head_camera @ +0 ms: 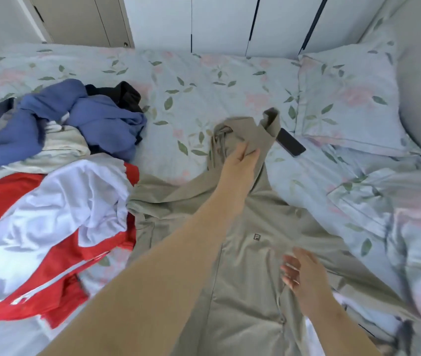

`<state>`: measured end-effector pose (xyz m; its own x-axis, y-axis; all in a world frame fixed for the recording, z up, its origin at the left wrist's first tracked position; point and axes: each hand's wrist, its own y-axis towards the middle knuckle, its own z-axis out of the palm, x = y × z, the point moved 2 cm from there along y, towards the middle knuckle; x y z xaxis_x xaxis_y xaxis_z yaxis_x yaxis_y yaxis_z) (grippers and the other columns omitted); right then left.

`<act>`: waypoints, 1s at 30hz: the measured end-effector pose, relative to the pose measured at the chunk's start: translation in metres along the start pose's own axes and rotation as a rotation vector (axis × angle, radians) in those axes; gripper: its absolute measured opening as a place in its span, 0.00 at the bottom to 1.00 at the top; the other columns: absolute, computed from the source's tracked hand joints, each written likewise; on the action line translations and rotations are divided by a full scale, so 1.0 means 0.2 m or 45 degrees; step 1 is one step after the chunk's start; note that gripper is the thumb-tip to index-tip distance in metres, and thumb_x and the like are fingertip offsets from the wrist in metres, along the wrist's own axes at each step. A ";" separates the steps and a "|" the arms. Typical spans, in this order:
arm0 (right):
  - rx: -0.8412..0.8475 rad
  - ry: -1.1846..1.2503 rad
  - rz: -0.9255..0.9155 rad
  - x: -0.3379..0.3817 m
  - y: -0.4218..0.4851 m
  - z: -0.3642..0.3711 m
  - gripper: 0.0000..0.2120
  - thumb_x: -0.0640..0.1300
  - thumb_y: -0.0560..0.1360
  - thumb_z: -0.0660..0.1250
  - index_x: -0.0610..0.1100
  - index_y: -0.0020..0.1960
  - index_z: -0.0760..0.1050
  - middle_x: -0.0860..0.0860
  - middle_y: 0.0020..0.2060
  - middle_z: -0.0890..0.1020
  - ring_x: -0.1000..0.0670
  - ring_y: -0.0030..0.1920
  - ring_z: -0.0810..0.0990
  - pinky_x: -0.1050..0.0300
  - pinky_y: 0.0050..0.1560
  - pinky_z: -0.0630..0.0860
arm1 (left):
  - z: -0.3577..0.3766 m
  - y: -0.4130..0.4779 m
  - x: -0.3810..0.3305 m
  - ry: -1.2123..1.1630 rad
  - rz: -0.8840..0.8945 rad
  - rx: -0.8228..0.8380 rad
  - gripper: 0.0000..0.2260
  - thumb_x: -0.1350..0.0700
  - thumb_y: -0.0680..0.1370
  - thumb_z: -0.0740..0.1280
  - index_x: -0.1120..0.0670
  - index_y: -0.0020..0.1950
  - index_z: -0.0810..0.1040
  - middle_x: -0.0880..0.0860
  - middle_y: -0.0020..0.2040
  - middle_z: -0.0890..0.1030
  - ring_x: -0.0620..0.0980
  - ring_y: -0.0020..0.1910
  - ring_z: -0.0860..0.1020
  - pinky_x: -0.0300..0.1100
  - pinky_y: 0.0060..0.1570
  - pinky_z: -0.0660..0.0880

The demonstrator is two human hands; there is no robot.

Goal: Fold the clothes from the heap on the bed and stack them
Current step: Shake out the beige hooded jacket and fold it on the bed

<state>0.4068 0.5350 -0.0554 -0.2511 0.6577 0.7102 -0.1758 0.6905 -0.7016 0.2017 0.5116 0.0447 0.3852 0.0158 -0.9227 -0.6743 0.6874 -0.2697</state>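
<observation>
On the bed [204, 80], heap [57, 155] left of both hands. Gripping jacket [245, 291] hood [245, 129] with left hand [240, 163]. Holding right hand [303, 278] open over jacket front.

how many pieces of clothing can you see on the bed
5 at least: khaki jacket spread in front; red and white jacket at near left; blue garment, black garment and cream garment heaped at far left. More may lie hidden underneath.

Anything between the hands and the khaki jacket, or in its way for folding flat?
Nothing blocks the hands: the left hand grips the hood of the khaki jacket, and the right hand is open at its front. A dark phone lies on the bed against the hood, one end apparently under it.
</observation>
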 end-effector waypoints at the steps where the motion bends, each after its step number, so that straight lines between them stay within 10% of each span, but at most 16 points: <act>1: -0.010 0.019 0.031 -0.01 0.05 -0.08 0.04 0.44 0.81 0.58 0.47 0.49 0.71 0.48 0.39 0.78 0.49 0.36 0.73 0.55 0.40 0.70 | 0.07 0.00 0.11 0.083 -0.015 0.022 0.12 0.60 0.81 0.58 0.43 0.58 0.71 0.31 0.35 0.78 0.26 0.31 0.73 0.21 0.33 0.68; 5: -0.020 0.065 0.112 -0.07 0.24 -0.32 0.05 0.46 0.80 0.59 0.47 0.50 0.73 0.49 0.40 0.78 0.49 0.39 0.75 0.54 0.45 0.71 | 0.25 0.00 0.57 0.428 -0.145 0.059 0.15 0.60 0.80 0.57 0.50 0.63 0.76 0.53 0.51 0.80 0.43 0.41 0.78 0.36 0.41 0.73; 9: -0.001 0.115 0.169 -0.13 0.43 -0.45 0.06 0.48 0.80 0.59 0.49 0.49 0.74 0.49 0.42 0.81 0.49 0.42 0.77 0.55 0.46 0.73 | 0.33 -0.02 0.97 0.558 -0.310 0.185 0.18 0.57 0.82 0.55 0.49 0.71 0.68 0.50 0.66 0.74 0.49 0.62 0.73 0.41 0.64 0.69; 14: 0.060 0.260 0.159 -0.13 0.62 -0.46 0.13 0.58 0.79 0.57 0.51 0.49 0.74 0.50 0.46 0.80 0.49 0.42 0.79 0.55 0.45 0.72 | 0.33 -0.04 1.26 0.684 -0.503 0.513 0.28 0.67 0.76 0.60 0.44 0.72 0.63 0.40 0.66 0.66 0.38 0.58 0.70 0.26 0.50 0.70; 19: -0.206 -0.128 -0.009 -0.13 0.80 -0.40 0.20 0.55 0.73 0.68 0.52 0.62 0.68 0.52 0.59 0.74 0.48 0.55 0.75 0.48 0.60 0.73 | 0.06 0.03 1.38 0.551 -0.688 -0.320 0.10 0.64 0.77 0.59 0.48 0.48 0.72 0.56 0.55 0.77 0.53 0.46 0.77 0.41 0.45 0.74; 25: -0.243 -0.854 -0.153 -0.17 0.93 -0.42 0.17 0.47 0.73 0.69 0.46 0.60 0.72 0.48 0.51 0.77 0.44 0.55 0.75 0.57 0.44 0.70 | -0.29 0.01 1.39 0.252 -0.907 -1.319 0.21 0.57 0.76 0.64 0.60 0.68 0.65 0.64 0.66 0.69 0.64 0.62 0.71 0.53 0.62 0.70; 28: -0.326 -0.816 -0.372 -0.10 0.93 -0.42 0.07 0.43 0.73 0.67 0.52 0.50 0.74 0.57 0.42 0.78 0.48 0.48 0.77 0.56 0.47 0.68 | -0.40 0.07 1.38 -0.070 -0.941 -1.360 0.20 0.58 0.82 0.57 0.62 0.73 0.63 0.65 0.68 0.69 0.59 0.62 0.71 0.54 0.62 0.67; 30: -0.398 -0.714 -0.567 -0.03 0.91 -0.44 0.07 0.41 0.74 0.66 0.53 0.46 0.75 0.58 0.39 0.78 0.49 0.46 0.77 0.55 0.49 0.70 | -0.44 0.10 1.33 -0.160 -0.884 -1.258 0.12 0.57 0.81 0.61 0.58 0.63 0.73 0.54 0.50 0.79 0.47 0.42 0.75 0.42 0.45 0.75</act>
<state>0.4606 0.6825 -0.1824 -0.6780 0.1059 0.7274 -0.1176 0.9612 -0.2496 0.2346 0.4652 -0.2299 0.8767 -0.0280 -0.4802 -0.4690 -0.2715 -0.8404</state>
